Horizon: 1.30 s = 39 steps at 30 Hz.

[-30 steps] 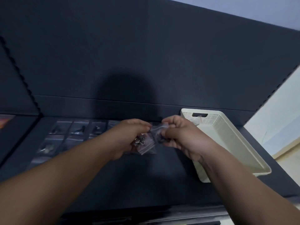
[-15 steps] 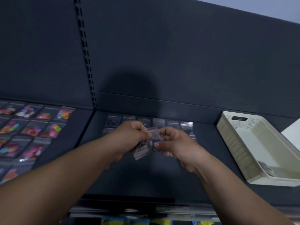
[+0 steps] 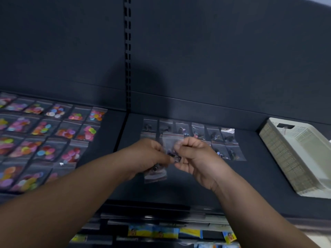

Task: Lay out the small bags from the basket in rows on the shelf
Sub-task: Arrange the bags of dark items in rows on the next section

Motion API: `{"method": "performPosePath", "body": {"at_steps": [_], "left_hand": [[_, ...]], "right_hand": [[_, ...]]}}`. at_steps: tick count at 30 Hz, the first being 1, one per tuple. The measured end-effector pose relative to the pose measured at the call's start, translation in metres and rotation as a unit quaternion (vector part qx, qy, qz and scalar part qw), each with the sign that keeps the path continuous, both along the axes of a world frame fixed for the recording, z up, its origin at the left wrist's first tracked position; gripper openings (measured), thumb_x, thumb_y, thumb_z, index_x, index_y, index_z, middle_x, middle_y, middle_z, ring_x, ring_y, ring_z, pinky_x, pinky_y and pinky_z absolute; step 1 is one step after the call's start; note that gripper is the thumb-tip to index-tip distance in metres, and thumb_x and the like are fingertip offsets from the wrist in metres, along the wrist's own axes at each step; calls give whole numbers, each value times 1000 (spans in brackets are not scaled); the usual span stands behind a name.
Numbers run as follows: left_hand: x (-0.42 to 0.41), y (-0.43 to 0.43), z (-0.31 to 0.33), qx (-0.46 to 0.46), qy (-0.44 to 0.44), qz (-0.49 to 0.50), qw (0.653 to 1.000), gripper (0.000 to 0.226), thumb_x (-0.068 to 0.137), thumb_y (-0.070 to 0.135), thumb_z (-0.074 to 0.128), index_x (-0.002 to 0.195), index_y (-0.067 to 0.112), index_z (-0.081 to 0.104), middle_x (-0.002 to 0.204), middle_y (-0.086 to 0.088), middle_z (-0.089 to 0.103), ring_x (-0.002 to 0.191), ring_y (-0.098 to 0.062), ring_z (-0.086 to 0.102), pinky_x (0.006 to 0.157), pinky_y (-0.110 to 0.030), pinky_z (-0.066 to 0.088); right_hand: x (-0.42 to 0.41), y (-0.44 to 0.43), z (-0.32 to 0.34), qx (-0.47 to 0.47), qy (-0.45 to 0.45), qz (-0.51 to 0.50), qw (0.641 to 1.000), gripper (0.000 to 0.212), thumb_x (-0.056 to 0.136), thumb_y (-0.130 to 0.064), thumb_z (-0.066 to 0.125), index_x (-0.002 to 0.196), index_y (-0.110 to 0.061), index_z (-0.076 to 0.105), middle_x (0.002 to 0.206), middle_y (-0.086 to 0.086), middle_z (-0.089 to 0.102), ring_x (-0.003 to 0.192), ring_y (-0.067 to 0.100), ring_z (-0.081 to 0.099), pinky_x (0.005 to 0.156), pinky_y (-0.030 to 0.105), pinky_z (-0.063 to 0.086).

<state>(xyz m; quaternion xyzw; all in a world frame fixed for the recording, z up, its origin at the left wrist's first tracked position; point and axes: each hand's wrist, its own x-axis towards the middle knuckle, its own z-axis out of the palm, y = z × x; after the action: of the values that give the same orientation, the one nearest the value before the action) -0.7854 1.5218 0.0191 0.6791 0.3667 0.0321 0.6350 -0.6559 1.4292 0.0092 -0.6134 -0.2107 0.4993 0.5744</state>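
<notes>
Left hand, right hand: both pinching small clear plastic bags over dark shelf. Cream perforated plastic basket: far right.

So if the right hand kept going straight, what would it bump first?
Probably the left hand, right across the small clear bag that the right hand also pinches. Behind those lie the laid-out bags; depth is unclear.

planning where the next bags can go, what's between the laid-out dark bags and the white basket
In the head view, only bare dark shelf lies between the laid-out bags and the basket; nothing sits in that stretch.
</notes>
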Motion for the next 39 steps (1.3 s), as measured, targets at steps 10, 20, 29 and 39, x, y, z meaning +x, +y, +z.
{"method": "performPosePath", "body": {"at_steps": [10, 20, 29, 39], "left_hand": [[-20, 15, 2, 44, 49, 12, 998, 16, 81, 14, 71, 69, 11, 61, 59, -5, 58, 44, -10, 46, 43, -17, 38], [-25, 31, 3, -38, -11, 146, 989, 16, 87, -3, 52, 83, 7, 64, 76, -10, 61, 64, -16, 56, 49, -20, 46], [-22, 31, 3, -73, -38, 170, 982, 18, 85, -9, 50, 86, 5, 62, 92, -19, 64, 74, -21, 59, 56, -26, 52], [-16, 29, -1, -74, -78, 172, 979, 21, 90, -6, 47, 94, 10, 60, 93, -11, 69, 74, -17, 62, 65, -29, 54]], "right_hand": [[0, -2, -17, -72, -83, -58, 992, 20, 87, -4, 60, 75, -19, 55, 56, -3, 59, 43, 6, 47, 43, 18, 38], [1, 0, -36, -185, -481, 28, 856, 35, 81, -14, 67, 113, -16, 54, 94, 0, 60, 86, 20, 61, 78, 26, 47], [-5, -6, -49, -66, -592, 147, 789, 8, 83, -13, 65, 89, -16, 70, 92, 1, 60, 91, 17, 55, 79, 19, 39], [-5, 1, -57, -16, -587, 153, 795, 8, 85, -15, 64, 89, -17, 70, 88, -5, 60, 91, 13, 54, 80, 17, 39]]}}
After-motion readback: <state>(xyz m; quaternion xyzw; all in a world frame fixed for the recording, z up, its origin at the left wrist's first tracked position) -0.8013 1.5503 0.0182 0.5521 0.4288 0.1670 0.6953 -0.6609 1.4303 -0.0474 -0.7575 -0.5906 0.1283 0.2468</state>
